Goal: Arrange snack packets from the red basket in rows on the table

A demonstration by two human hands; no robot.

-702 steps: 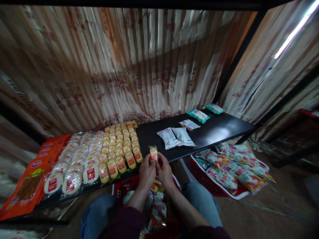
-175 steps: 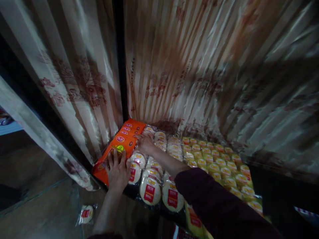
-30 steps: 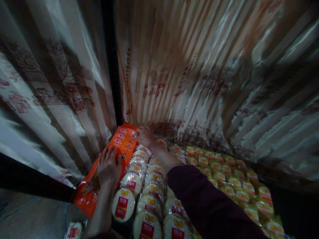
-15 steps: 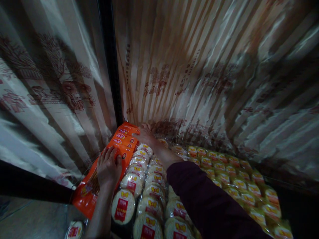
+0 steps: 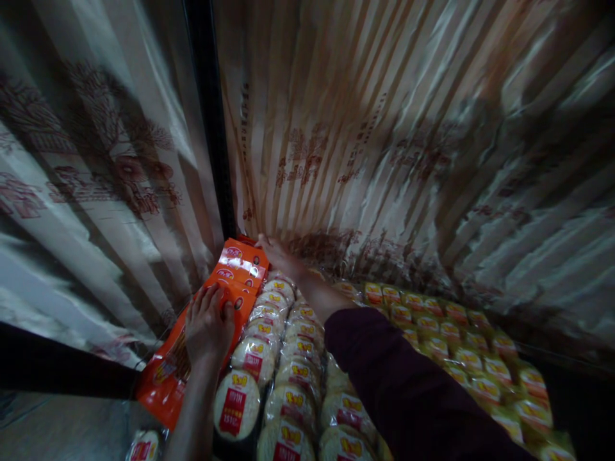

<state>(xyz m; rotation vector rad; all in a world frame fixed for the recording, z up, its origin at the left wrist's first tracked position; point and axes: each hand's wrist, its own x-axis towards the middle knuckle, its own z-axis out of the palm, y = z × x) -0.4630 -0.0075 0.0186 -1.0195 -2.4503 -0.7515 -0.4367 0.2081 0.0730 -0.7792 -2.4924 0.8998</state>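
Note:
Orange snack packets (image 5: 240, 282) lie overlapping in a row along the left side of the display. My left hand (image 5: 209, 326) rests flat on the front packets, fingers a little spread. At the far end of that row, my right hand (image 5: 278, 255) reaches in from the right and touches the upper right edge of the rear packets. Its fingers point left and are partly hidden and dim. Beneath my right forearm run rows of round rice crackers in clear wrappers (image 5: 300, 371), leaning on one another.
Yellow-wrapped snacks (image 5: 461, 358) fill the right side in rows. Pleated, printed curtains (image 5: 307, 147) hang behind and to the left, meeting at a dark post (image 5: 206, 96). One wrapped cracker (image 5: 144, 444) lies low at the left, over the floor (image 5: 86, 422).
My right hand has shifted slightly left and back at the far packets. The rear orange packets have tilted toward me, showing an orange edge behind them. My left hand stays put.

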